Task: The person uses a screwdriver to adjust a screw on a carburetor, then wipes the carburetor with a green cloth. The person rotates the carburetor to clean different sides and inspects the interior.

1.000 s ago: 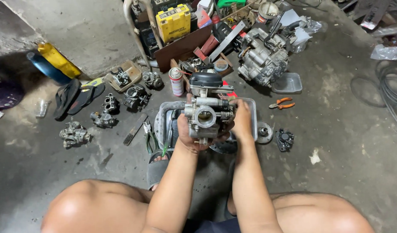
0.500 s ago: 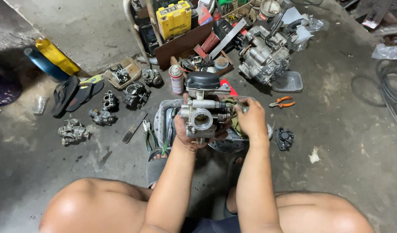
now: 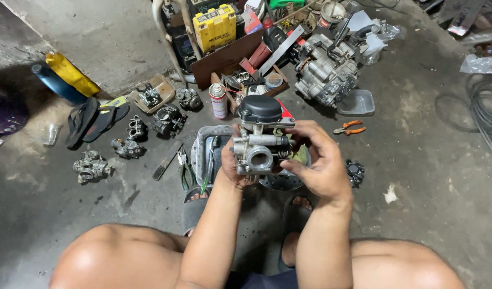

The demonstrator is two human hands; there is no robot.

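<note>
Here I hold a metal carburetor [image 3: 259, 147] up over the floor [image 3: 428, 176]. My left hand [image 3: 232, 168] wraps around its bottom. My right hand [image 3: 321, 163] grips its right side. A spray can [image 3: 218, 100] stands far behind.

Both hands [image 3: 281, 160] raised, fingers curled, left [image 3: 232, 168] seemingly cupped beneath.
</note>
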